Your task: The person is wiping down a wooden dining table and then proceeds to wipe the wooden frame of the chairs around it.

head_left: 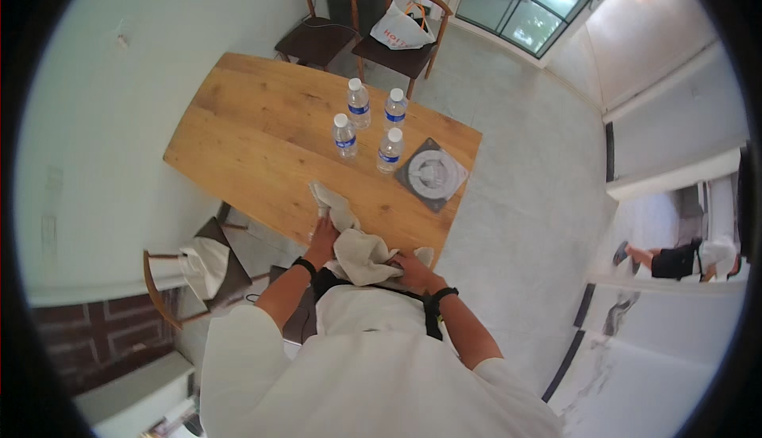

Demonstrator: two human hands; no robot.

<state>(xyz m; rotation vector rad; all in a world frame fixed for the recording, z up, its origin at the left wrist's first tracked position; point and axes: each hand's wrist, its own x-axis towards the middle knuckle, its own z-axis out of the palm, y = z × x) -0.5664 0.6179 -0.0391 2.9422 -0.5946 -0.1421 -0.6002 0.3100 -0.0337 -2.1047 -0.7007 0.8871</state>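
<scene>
Beige cloth (363,257), bunched along the counter (246,128)'s near edge, is grasped by left hand (323,241) and right hand (417,273); presumably light and limp, it is best held by gathered folds.

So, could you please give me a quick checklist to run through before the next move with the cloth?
1. Left hand at the cloth: ok.
2. Right hand at the cloth: ok.
3. Fingers closed firmly around it: cannot tell, the folds partly hide them.
4. Cloth laid flat: not ok, it is bunched at the near edge of the table.
5. All four bottles upright and capped: ok.
6. Square grey piece with the round centre apart from the cloth: ok.
</scene>
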